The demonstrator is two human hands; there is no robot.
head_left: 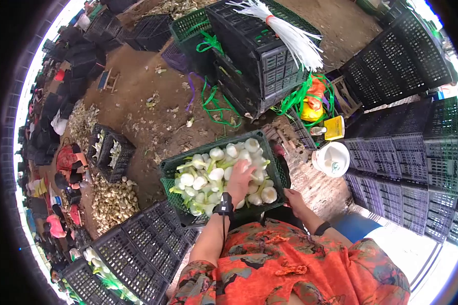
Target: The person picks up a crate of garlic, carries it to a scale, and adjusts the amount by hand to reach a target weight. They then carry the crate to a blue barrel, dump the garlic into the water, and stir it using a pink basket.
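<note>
A dark green plastic crate (174, 209) in front of me is filled with white garlic bulbs (216, 174), with short green-white stems on many of them. My left hand (240, 179) reaches into it from the near side. Its fingers lie stretched out over the bulbs, partly sunk among them, and their tips are hard to make out. At the crate's near right corner, my right hand (295, 199) has its fingers curled on the rim. A dark band circles each wrist.
Black crates (392, 61) are stacked at the right, beside a white bucket (333, 158). Beyond my crate stands a black crate (285, 76) with white ties (290, 35) on top. Loose garlic (112, 203) lies at left, near seated people (68, 160). Green straps (216, 104) trail on the ground.
</note>
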